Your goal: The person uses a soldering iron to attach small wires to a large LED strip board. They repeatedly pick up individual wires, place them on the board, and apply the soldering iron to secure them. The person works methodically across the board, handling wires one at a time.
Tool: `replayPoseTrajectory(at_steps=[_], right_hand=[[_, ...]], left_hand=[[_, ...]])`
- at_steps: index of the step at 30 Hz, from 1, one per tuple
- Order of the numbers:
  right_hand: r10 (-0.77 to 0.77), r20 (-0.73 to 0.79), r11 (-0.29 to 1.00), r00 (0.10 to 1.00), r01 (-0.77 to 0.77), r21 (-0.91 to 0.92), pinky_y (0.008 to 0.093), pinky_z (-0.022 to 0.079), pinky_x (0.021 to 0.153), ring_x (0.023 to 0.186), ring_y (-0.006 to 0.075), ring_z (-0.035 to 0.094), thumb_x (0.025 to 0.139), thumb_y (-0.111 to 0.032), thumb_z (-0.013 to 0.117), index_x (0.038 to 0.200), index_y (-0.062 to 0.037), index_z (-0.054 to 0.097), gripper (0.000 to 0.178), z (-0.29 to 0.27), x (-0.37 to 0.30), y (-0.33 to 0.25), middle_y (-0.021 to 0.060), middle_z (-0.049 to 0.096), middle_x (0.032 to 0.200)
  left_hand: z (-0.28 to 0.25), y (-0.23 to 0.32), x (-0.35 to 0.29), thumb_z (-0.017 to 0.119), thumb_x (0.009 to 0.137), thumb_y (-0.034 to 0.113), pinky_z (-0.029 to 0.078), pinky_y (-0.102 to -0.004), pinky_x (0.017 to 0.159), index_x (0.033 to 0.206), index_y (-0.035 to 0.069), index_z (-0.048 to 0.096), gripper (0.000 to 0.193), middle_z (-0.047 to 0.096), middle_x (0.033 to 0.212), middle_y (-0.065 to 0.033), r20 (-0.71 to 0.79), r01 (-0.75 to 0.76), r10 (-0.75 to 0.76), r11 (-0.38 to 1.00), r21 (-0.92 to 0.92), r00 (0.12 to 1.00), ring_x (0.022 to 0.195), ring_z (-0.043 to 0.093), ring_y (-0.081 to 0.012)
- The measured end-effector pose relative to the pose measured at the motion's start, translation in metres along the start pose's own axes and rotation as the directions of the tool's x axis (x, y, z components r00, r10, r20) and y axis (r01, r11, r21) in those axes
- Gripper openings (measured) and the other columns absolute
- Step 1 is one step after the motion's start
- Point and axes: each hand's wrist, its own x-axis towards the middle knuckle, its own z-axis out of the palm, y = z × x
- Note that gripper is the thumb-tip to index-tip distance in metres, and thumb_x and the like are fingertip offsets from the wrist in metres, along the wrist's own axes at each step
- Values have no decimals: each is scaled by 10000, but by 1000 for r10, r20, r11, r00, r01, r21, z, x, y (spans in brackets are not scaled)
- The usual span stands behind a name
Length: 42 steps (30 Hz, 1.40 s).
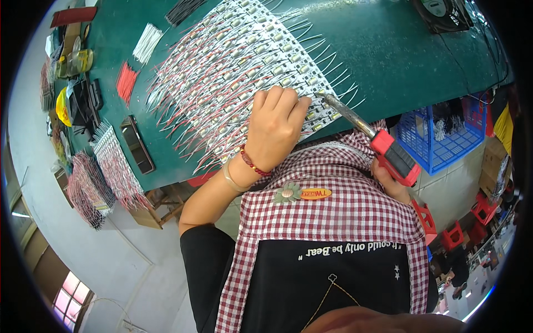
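A large panel of white circuit boards (315,82) lies on the green table in front of me, with many red and white wires standing out from its rows. My left hand (276,125) rests over the panel's near part, fingers curled down and closed; their tips and whatever they pinch are hidden. Lower right, my right hand (388,180) is wrapped around the handle of a red and black soldering iron (395,157). The iron's metal shaft slants up to the left, and its tip is at the panel's right edge, just beside my left fingers. Contact with a solder point is too small to tell.
Bundles of white wires (147,43), red wires (127,82) and black wires (182,10) lie left of the panel. A phone (137,145) sits near the table's left edge, beside more wired boards (119,161). A black fan (442,12) stands far right; a blue crate (430,141) is below.
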Motion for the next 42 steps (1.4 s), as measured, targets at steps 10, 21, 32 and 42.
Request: replayPoseTrajectory(at_steps=[10,21,32,42], right_hand=[[-120,-34,984,992,114,-137,360,434,541,623,273,579,711,-92,664,800,-20,616,124,4,5,-10,107,595,751],[-73,-35,997,997,72,-38,343,429,538,618,262,574,711,-113,675,805,-28,622,137,-1,1,-4,101,598,761],[-72,-44,997,996,72,-8,338,443,560,638,253,585,721,-116,675,798,-8,623,143,-2,-1,-2,100,598,744],[-37,-27,995,999,39,89,329,449,590,660,227,584,791,-192,676,814,-10,634,188,-3,3,-9,86,610,742]], left_hand=[[-1,0,1,668,707,26,338,-344,661,930,97,657,234,450,751,-21,19,2,-2,1000,-14,1000,730,468,-200],[-4,-1,3,672,707,39,335,-345,671,932,99,661,233,465,759,-17,29,-2,2,1000,-2,1000,739,475,-196],[-4,-1,3,679,710,44,338,-341,680,931,103,662,229,467,766,-15,38,-2,1,1000,10,999,748,481,-193],[-6,1,5,688,711,66,354,-335,704,920,108,665,214,521,797,5,48,-17,14,997,71,999,773,517,-174]])
